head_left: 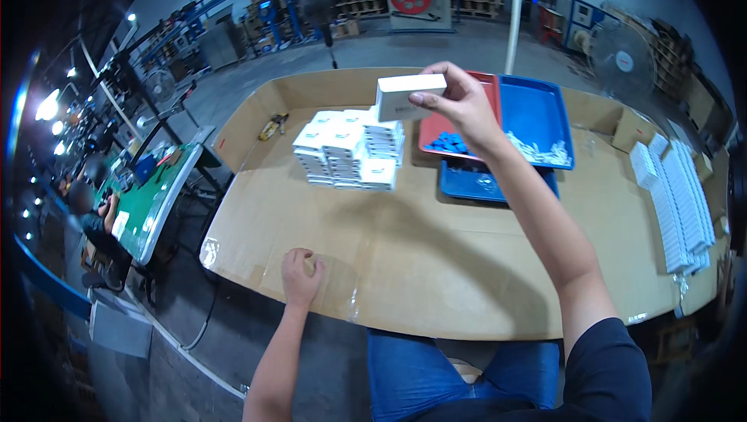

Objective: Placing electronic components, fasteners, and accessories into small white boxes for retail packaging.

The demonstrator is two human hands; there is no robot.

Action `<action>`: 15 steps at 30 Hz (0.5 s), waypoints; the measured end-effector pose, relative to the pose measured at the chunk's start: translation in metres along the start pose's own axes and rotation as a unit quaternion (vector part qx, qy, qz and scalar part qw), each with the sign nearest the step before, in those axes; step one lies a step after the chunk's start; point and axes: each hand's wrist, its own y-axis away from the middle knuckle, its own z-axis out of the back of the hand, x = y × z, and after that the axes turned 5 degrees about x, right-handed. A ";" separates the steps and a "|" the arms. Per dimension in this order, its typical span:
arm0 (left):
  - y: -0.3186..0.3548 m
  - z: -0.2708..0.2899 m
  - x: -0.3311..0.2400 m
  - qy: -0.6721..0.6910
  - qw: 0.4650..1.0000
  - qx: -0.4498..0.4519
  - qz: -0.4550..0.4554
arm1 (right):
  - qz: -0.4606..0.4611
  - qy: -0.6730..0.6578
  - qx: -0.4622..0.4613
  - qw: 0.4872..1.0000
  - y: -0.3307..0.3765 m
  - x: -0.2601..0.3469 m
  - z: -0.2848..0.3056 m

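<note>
High above the far part of the cardboard-lined table, my right hand grips a small white box between thumb and fingers. The box is tilted, with faint print on the side facing me. Below and to its left stands a block of stacked white boxes, piled in several layers. My left hand rests near the table's front edge, loosely curled, thumb apart from the fingers and nothing visible in it.
Right of the stack sit a red tray with small blue parts and a blue tray with clear pieces, above a lower blue tray. Long rows of white boxes line the right side. A yellow-handled tool lies far left.
</note>
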 end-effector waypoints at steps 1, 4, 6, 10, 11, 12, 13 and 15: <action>-0.003 -0.001 -0.004 0.004 1.000 -0.005 0.000 | -0.036 -0.027 -0.041 0.998 0.025 0.007 0.008; -0.005 0.000 -0.007 -0.031 0.999 -0.029 -0.033 | -0.111 -0.325 -0.145 0.928 0.118 0.004 0.006; -0.003 0.003 -0.011 -0.076 0.995 -0.033 -0.051 | -0.137 -0.445 -0.212 0.859 0.186 -0.013 -0.002; 0.000 -0.004 -0.092 -0.069 0.997 -0.020 -0.003 | -0.173 -0.545 -0.285 0.769 0.301 -0.010 0.000; 0.014 -0.003 -0.121 0.005 0.998 0.007 0.063 | -0.173 -0.548 -0.295 0.764 0.317 -0.003 0.000; 0.023 -0.027 -0.149 0.111 0.973 0.146 0.138 | -0.194 -0.532 -0.312 0.763 0.339 -0.017 0.010; 0.027 -0.034 -0.190 0.222 0.922 0.248 0.197 | -0.194 -0.509 -0.307 0.781 0.354 -0.006 0.014; 0.042 -0.036 -0.269 0.415 0.732 0.455 0.293 | -0.204 -0.434 -0.310 0.821 0.368 0.015 0.015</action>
